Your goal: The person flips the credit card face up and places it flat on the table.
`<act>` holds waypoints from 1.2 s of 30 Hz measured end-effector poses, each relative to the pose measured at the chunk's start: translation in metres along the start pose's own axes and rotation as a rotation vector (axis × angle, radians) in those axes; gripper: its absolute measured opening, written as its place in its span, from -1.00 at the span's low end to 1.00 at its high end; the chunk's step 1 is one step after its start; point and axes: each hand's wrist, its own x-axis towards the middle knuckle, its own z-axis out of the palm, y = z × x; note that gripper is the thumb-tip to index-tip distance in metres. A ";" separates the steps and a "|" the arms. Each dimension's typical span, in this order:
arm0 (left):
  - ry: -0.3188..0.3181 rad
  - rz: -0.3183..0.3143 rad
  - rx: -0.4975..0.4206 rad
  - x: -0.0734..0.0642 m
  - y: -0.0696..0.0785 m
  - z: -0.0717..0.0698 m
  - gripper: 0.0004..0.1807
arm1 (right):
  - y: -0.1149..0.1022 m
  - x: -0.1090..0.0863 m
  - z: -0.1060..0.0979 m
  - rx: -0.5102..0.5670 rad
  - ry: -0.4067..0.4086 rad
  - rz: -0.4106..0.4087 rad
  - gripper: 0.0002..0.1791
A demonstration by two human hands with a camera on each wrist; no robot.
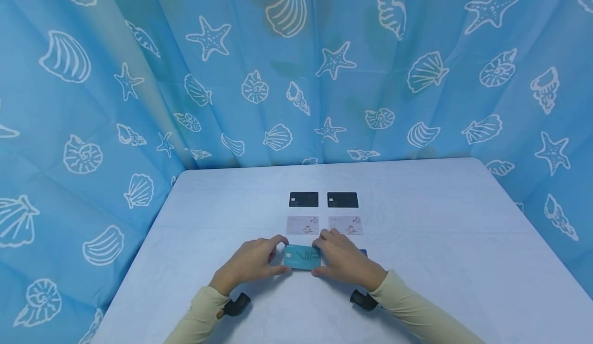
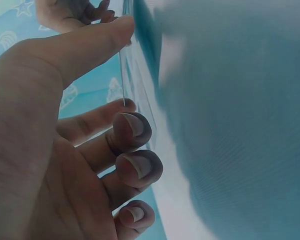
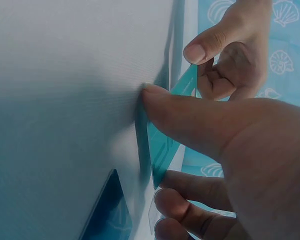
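Note:
Close over the table, a teal card (image 1: 301, 257) with "VIP" lettering and a chip spans both hands. My left hand (image 1: 254, 260) pinches its left end, thumb at the near corner and index finger at the far one. The other end is held by my right hand (image 1: 345, 259), which covers part of the card. Tilted off the cloth in the right wrist view, the teal card (image 3: 162, 150) shows between thumb and fingers. A dark blue card (image 3: 107, 215) lies beside the right hand, mostly hidden behind it in the head view.
Farther back on the white-covered table (image 1: 222, 200) lie two pinkish cards (image 1: 302, 225) side by side. Behind them, two black cards (image 1: 343, 200) form another row. A blue curtain (image 1: 278, 102) with shell prints hangs at the back and sides.

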 end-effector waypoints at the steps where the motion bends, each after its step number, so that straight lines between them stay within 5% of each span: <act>1: 0.000 0.000 0.008 0.000 0.000 0.001 -0.31 | 0.000 0.000 0.000 0.000 -0.001 0.002 -0.32; 36: 0.004 0.000 0.084 0.001 -0.005 0.008 -0.32 | 0.000 0.001 0.006 0.014 -0.011 0.006 -0.33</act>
